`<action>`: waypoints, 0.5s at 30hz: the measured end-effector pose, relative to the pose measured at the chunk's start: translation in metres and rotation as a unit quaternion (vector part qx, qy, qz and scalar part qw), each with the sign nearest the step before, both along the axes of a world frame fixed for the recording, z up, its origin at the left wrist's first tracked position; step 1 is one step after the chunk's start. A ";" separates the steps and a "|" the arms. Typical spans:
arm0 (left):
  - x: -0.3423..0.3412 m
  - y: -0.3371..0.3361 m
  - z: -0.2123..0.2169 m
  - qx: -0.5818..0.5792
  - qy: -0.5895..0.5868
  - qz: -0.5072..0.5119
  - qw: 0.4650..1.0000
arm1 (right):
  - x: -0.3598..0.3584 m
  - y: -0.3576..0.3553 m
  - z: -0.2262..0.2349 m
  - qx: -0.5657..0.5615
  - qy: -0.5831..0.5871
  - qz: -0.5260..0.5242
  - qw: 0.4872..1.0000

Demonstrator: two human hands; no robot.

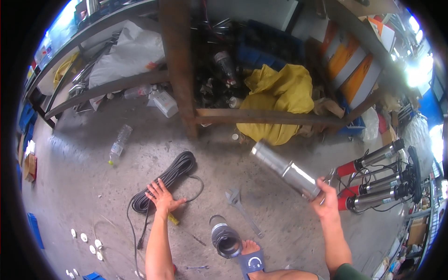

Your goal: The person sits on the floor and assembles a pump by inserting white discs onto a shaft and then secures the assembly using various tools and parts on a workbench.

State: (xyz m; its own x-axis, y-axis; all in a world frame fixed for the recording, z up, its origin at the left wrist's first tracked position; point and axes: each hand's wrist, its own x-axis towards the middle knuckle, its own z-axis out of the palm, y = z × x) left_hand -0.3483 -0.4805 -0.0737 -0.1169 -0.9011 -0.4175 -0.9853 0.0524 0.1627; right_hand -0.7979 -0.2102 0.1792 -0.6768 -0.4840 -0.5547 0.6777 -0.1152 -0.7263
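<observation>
My left hand (163, 198) lies with spread fingers on a bundled coil of black cable (179, 170) on the floor. My right hand (326, 200) is closed round the near end of a shiny steel cylinder (282, 168), which tilts up and away to the left. A small shiny metal piece shows beside the fingers; what it is I cannot make out. Between my arms an adjustable wrench (242, 212) lies on the floor. Near my sandalled foot stands a dark, round housing (226, 238) with an open top. By my left wrist is a yellow-handled tool (173, 219), partly hidden.
Several steel pumps with red ends (373, 189) lie at the right with their cables. A plastic bottle (120, 144) is at the left. Ahead, a wooden bench frame (179, 70) has a yellow cloth (280, 93) draped over its rail. White caps (92, 249) dot the lower-left floor.
</observation>
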 end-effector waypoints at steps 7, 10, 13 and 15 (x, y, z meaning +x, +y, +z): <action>0.027 -0.002 0.002 -0.005 -0.008 0.006 1.000 | -0.017 -0.244 0.046 0.042 0.273 0.171 0.946; 0.014 -0.002 0.000 0.014 0.016 0.001 1.000 | -0.076 -0.415 0.071 -0.155 0.022 0.007 0.988; -0.020 -0.002 -0.002 0.028 0.045 -0.002 0.999 | -0.118 -0.513 0.107 -0.352 0.055 0.011 0.934; 0.000 -0.001 0.000 0.032 0.011 0.000 0.999 | -0.086 -0.512 0.086 -0.263 0.002 0.132 0.956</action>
